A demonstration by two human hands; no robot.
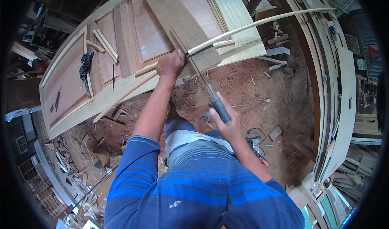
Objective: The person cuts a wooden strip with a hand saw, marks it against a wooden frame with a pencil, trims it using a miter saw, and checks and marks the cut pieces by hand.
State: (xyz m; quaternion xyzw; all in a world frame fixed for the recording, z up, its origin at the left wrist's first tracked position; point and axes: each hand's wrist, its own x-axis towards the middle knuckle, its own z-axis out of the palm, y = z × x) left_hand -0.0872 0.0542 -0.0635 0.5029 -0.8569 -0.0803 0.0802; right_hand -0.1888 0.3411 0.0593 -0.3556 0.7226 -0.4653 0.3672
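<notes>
My right hand is wrapped round the dark handle of a handsaw. Its thin blade points away from me and crosses a long wooden strip. Just left of the blade, my left hand is closed on that strip, pressing it over a flat board. The board lies across a panelled wooden door. Whether the teeth have cut into the strip cannot be made out.
On the door lie loose wood strips, a dark tool with a black bag-like wrap and a thin black pencil-like stick. Stacked long boards stand at the right. Offcuts and a power tool with a cord lie on the dirt floor.
</notes>
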